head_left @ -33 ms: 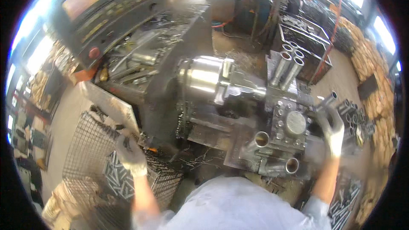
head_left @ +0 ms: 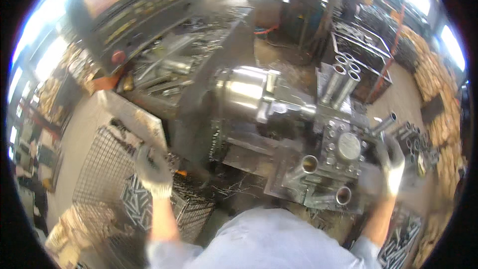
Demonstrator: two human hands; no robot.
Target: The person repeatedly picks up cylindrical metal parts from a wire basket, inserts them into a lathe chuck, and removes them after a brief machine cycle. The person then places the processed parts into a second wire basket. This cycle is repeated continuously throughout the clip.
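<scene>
A dark metalworking machine (head_left: 201, 92) fills the middle, carrying a bright cylindrical chuck (head_left: 243, 87). Below and left of the chuck stands a wire basket (head_left: 99, 164) of short metal pieces (head_left: 135, 201); up and right of it, a dark metal bin (head_left: 371, 79). A flat plate (head_left: 132, 115) slants to the chuck's left. The bolted tool turret (head_left: 349, 147) sits to its lower right. The gloved left hand (head_left: 153, 170) is lower left of the chuck, near the plate's lower end; its fingers look curled, but I cannot tell whether they grip anything. The gloved right hand (head_left: 392, 160) is lower right of the chuck, beyond the turret, just below a slanted metal tube (head_left: 383, 124); its fingers point upward, and whether they touch the tube is unclear.
</scene>
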